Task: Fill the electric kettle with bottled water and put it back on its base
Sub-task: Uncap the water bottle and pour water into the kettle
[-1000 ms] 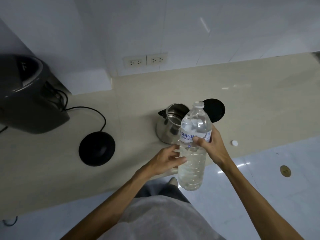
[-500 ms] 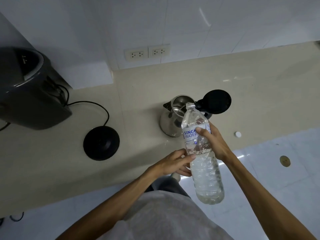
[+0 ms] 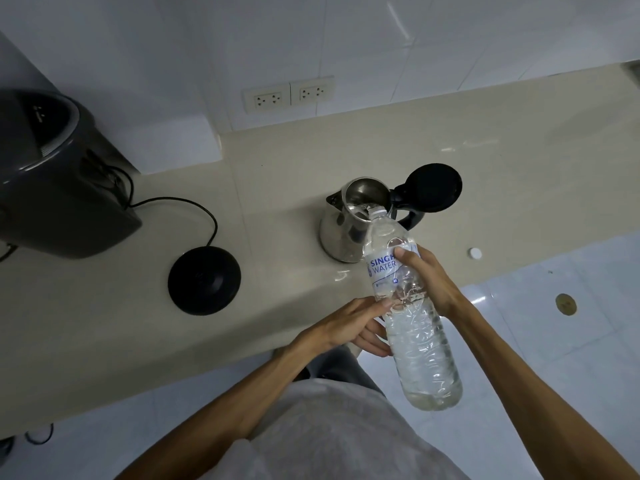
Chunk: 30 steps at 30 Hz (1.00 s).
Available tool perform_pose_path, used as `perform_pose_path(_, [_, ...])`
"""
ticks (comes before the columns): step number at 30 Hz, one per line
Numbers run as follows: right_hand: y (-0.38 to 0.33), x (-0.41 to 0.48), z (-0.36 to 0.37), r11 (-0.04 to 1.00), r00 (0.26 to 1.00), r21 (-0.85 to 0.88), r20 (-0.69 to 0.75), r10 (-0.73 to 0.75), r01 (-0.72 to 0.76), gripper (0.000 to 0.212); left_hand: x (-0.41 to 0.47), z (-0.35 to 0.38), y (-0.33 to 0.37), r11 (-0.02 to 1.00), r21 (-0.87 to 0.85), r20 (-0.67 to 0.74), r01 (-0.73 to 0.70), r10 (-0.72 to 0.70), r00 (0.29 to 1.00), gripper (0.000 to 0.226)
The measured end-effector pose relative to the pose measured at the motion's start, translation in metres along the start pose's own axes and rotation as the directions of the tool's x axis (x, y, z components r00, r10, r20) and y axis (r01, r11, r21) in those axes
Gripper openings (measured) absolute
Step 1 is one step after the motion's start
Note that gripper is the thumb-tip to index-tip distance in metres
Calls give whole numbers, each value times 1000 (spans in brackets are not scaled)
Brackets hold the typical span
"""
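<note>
While the right hand grips the tilted bottle at its label, the left hand steadies it with spread fingers. Its mouth hangs over the open kettle on the counter, right of the base. Pouring is in hand; next, tilt further.

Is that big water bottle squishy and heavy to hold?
Probably both. The water bottle is thin clear plastic with crinkly ribbed sides, so it likely dents where the right hand squeezes. It looks mostly full and needs the left hand against it too, so it is likely heavy. Tilted with its mouth at the open kettle, its weight may shift as water sloshes.
</note>
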State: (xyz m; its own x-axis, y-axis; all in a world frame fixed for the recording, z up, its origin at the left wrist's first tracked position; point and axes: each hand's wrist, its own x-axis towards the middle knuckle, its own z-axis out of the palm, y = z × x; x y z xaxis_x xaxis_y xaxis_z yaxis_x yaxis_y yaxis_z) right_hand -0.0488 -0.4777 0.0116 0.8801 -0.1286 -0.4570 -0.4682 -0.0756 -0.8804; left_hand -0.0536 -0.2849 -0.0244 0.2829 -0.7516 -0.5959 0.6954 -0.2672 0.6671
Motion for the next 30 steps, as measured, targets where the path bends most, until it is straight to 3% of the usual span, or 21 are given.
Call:
perform_pose_path(4, [-2, -4, -1, 999, 1000, 20, 5, 31, -31, 28, -2, 3, 0, 1000, 7, 24, -1, 0, 1000, 51])
perform_pose_path(19, [-15, -16, 0, 996, 997, 40, 17, 73, -74, 28, 3, 1, -2, 999, -31, 77, 25, -22, 997, 98])
perform_pose_path(22, [-16, -16, 0, 996, 996, 15, 16, 89, -89, 42, 4, 2, -3, 999, -37, 88, 16, -12, 996, 96])
perform_pose_path(26, [-15, -17, 0, 994, 994, 17, 4, 106, -106, 42, 3, 3, -3, 999, -49, 77, 0, 3, 997, 100])
perform_pose_path(30, [-17, -15, 0, 994, 994, 12, 13, 106, -106, 47, 2, 1, 1, 999, -39, 77, -4, 7, 997, 88])
